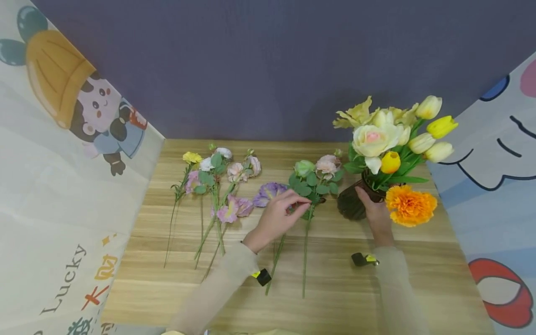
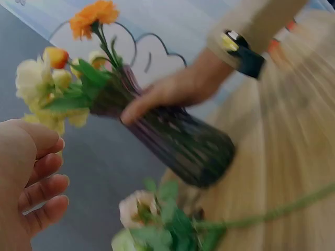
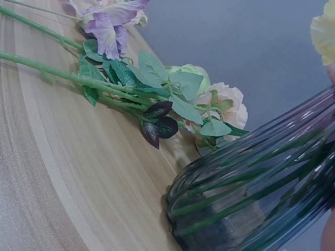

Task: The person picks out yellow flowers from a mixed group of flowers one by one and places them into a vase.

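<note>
My right hand [image 1: 378,218] grips a dark, ribbed glass vase [image 1: 353,201] around its neck, with the thumb across the front. The vase leans, its base toward the left; green stems show through its wall in the right wrist view. It holds yellow and white tulips [image 1: 420,143], a cream rose [image 1: 374,139] and an orange carnation [image 1: 411,205]. My left hand [image 1: 279,216] hovers over the lying flowers, fingers loosely bent and holding nothing. Just beyond its fingertips lies a stem with pale pink and green roses [image 1: 328,166]. A purple flower [image 1: 268,193] is partly hidden behind this hand.
Farther left on the wooden table [image 1: 138,279] lie several loose stems, among them a yellow carnation [image 1: 192,157], pale pink flowers [image 1: 236,172] and a pink-purple flower [image 1: 228,210]. A dark partition [image 1: 268,74] stands along the back, with printed cloths at both sides.
</note>
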`<action>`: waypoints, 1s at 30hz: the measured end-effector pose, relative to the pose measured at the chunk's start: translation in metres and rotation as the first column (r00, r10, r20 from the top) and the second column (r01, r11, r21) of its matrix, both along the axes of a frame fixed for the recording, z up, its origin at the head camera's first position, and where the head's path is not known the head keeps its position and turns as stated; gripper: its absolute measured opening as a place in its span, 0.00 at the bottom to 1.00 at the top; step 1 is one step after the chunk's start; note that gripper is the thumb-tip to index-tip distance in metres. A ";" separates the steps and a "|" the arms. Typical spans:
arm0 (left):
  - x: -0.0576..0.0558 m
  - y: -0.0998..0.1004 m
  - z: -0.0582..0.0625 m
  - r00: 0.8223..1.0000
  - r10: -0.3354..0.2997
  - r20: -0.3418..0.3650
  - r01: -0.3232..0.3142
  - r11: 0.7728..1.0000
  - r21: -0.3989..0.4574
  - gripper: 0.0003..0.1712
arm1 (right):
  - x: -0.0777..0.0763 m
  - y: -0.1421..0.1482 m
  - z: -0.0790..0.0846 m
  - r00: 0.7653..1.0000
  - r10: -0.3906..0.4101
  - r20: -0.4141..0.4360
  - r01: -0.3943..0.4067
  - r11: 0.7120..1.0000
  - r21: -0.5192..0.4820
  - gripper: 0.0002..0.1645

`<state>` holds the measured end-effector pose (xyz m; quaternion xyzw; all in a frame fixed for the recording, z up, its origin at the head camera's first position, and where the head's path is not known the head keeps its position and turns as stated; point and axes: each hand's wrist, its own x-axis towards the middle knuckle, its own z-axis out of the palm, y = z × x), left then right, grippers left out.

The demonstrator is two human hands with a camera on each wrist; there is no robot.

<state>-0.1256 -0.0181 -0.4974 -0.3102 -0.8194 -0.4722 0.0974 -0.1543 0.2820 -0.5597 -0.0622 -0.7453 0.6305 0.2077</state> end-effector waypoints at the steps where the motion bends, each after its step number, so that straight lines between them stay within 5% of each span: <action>1: 0.001 -0.006 -0.004 1.000 0.012 0.004 -0.012 1.000 -0.007 0.08 | 0.000 0.000 0.000 1.000 -0.008 -0.003 0.008 1.000 0.013 0.53; 10: 0.010 -0.048 -0.022 0.990 0.137 0.022 -0.137 0.990 0.017 0.06 | 0.008 -0.001 0.003 0.983 -0.094 0.156 0.077 0.991 0.113 0.59; 18: 0.022 -0.099 -0.042 0.962 0.272 0.033 -0.274 0.959 0.078 0.05 | 0.008 -0.001 0.001 0.988 -0.131 0.084 0.115 0.978 0.173 0.62; 23: 0.030 -0.133 -0.057 0.928 0.366 0.062 -0.370 0.927 0.065 0.05 | 0.005 -0.001 0.000 0.990 -0.140 0.016 0.134 0.971 0.199 0.62; 30: 0.035 -0.170 -0.067 0.879 0.473 0.057 -0.476 0.878 0.054 0.04 | 0.006 -0.002 0.002 0.992 -0.112 0.057 0.103 0.985 0.137 0.61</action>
